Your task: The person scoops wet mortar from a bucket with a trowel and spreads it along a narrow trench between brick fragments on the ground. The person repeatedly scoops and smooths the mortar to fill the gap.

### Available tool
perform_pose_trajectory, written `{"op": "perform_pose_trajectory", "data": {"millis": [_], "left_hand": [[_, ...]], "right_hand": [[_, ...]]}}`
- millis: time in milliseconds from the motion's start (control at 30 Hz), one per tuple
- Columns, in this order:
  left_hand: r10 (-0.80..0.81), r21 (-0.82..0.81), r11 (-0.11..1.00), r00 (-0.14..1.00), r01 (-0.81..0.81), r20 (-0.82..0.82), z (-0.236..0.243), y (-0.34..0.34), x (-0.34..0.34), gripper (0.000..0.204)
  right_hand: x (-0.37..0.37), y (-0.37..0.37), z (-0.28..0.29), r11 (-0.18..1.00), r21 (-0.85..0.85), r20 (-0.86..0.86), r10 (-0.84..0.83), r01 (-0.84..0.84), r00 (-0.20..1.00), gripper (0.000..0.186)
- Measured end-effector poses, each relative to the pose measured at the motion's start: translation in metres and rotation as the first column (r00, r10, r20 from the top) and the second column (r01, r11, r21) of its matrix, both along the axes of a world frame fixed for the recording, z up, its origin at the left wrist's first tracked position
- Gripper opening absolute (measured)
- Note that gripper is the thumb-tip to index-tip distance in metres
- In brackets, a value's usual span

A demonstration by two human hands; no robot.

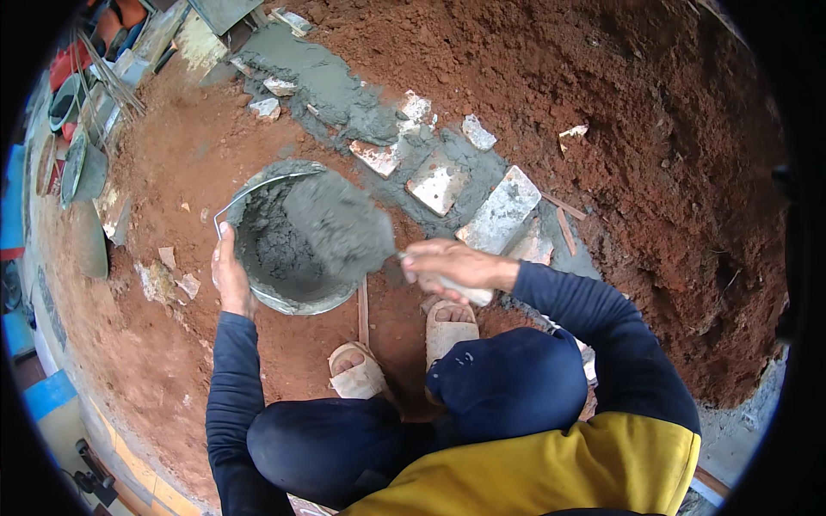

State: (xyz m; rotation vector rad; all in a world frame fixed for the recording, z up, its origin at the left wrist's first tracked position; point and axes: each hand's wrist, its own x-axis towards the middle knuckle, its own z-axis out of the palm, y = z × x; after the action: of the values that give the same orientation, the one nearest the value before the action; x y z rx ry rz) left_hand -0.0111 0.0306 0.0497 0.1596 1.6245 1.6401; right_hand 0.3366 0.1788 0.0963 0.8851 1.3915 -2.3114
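A bucket (301, 307) of wet grey mortar (267, 232) stands on the reddish soil in front of me. My left hand (231, 275) is closed at its left side, fingers at the wire handle where it meets the rim. My right hand (456, 264) grips the pale handle of a trowel (471, 293). A large heap of mortar (344, 225) covers the blade, over the right part of the bucket's opening; motion smears it slightly.
Beyond the bucket runs a mortar strip (331, 82) with several whitish bricks (503, 211) and broken pieces. A rough soil bank (654, 172) rises at the right. Tubs (84, 168), rods and clutter lie at the far left. My sandalled feet (357, 370) are close below the bucket.
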Motion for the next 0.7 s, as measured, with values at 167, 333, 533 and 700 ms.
{"op": "perform_pose_trajectory", "data": {"millis": [167,333,533,700], "left_hand": [[-0.001,-0.011,1.0,0.999,0.001,-0.043,-0.007,-0.008,-0.011,0.057],[-0.032,-0.016,0.999,0.999,0.031,-0.04,-0.008,-0.008,-0.012,0.056],[-0.068,-0.048,0.997,0.996,0.066,-0.05,-0.011,-0.01,-0.015,0.056],[-0.032,-0.005,0.999,0.999,0.032,-0.014,-0.013,-0.013,-0.015,0.056]], "right_hand": [[0.052,0.031,-0.011,0.704,0.701,0.078,-0.233,0.112,0.969,0.036],[0.057,0.045,-0.071,0.18,0.982,0.102,-0.267,-0.054,0.958,0.037],[0.06,0.041,-0.056,0.393,0.914,0.226,-0.3,-0.096,0.927,0.037],[0.062,-0.001,-0.029,0.541,0.223,0.061,-0.838,0.811,0.542,0.042]]}}
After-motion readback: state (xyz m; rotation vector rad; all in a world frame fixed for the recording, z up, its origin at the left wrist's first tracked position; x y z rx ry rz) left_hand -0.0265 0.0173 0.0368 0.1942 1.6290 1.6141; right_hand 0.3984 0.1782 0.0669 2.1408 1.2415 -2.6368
